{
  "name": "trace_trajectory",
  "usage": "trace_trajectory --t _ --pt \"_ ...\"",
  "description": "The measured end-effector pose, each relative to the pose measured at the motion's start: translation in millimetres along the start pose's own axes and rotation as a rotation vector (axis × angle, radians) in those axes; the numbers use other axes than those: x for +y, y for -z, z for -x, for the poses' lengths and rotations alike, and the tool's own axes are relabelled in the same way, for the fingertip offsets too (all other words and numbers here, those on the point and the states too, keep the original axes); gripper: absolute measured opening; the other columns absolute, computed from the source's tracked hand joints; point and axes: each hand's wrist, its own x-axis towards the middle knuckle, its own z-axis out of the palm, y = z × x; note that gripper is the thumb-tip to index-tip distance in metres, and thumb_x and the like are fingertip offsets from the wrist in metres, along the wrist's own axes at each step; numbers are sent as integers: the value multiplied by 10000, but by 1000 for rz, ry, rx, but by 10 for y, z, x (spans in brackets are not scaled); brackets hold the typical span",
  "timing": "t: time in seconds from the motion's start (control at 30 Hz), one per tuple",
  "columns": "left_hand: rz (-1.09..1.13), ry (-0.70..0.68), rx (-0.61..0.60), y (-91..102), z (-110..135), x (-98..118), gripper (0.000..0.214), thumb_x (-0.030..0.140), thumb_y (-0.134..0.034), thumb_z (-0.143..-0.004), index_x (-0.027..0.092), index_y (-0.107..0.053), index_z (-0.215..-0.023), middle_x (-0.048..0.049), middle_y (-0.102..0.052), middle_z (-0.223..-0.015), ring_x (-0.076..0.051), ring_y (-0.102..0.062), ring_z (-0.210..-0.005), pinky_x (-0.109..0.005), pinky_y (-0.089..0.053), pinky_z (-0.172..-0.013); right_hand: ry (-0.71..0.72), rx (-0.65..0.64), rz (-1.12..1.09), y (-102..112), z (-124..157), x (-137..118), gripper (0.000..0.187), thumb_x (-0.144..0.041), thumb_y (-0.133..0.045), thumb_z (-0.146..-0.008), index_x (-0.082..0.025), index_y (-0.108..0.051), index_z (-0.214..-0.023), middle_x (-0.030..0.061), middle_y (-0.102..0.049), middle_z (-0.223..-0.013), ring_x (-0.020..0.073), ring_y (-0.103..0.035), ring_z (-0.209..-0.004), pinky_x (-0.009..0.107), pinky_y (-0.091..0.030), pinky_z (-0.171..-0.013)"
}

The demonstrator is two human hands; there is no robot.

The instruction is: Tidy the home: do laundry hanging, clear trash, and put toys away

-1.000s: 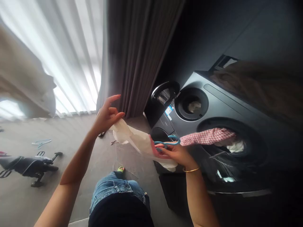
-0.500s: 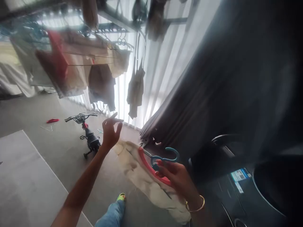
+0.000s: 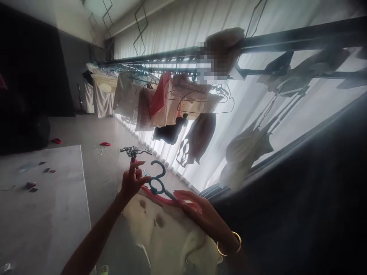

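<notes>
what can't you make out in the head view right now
In the head view:
Hanger: arms mostly hidden by the garment and right hand.
Garment: lower edge blurred.
Bike: mostly hidden below its basket by the left hand.
Sandal: mostly cut off by the bottom edge.
Scraps: too small to identify.

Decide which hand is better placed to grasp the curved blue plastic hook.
Probably the left hand: its thumb sits near the hook, whereas the right hand lies farther away, against the pink cloth neckline.
</notes>
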Motion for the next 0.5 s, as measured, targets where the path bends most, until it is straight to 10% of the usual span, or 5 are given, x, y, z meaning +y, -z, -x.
trace_trajectory --t 0.13,0.23,0.5 --pt "-16 57 96 621 -676 -659 550 626 -638 -771 206 -492 -1096 166 -343 -437 -93 -347 -373 -210 -267 -479 118 -162 312 -465 -956 -105 383 -462 -509 -981 -178 -764 -1017 26 -748 -854 199 -697 -793 287 -588 -716" --pt "11 67 113 910 -1219 -1122 589 601 -640 -766 186 -480 -1150 169 -330 -438 -100 -359 -375 -211 -292 -473 238 -51 413 -866 -1633 -190 406 -422 -427 -1020 -164 -735 -959 25 -701 -731 155 -636 -649 242 -541 -603" --pt "208 116 59 1007 -2406 -2165 638 594 -434 -938 176 -304 -1402 34 -619 -715 -152 -608 -604 -282 -532 -590 450 336 679 -1231 -3032 -385 345 -283 -383 -1012 -180 -712 -1007 77 -735 -816 150 -680 -654 216 -524 -587"
